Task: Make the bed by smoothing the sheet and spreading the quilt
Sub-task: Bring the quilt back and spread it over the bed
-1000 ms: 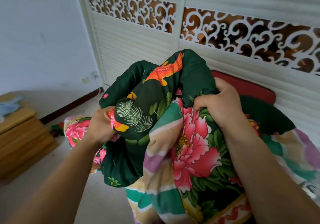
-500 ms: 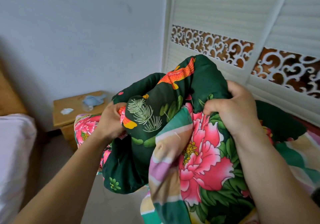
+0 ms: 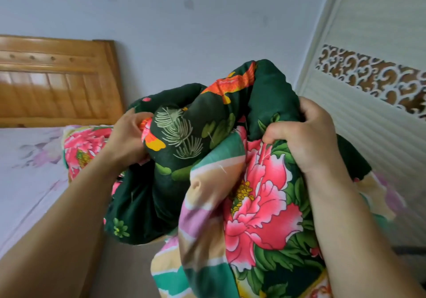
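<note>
One quilt (image 3: 230,182), two hands, one headboard (image 3: 57,81)

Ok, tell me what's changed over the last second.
The view has swung left: the white fretwork wardrobe slid to the right edge, and the wooden headboard and pale floral sheet came into sight. Unchanged: both hands, left and right, grip the bunched green floral quilt.

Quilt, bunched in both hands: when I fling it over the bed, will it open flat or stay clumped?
The quilt looks soft and puffy, drooping in thick folds below the left hand and right hand, so it will probably stay partly clumped. Its padded bulk suggests some weight; it will likely drop rather than float. Expect to pull its edges out across the sheet.
</note>
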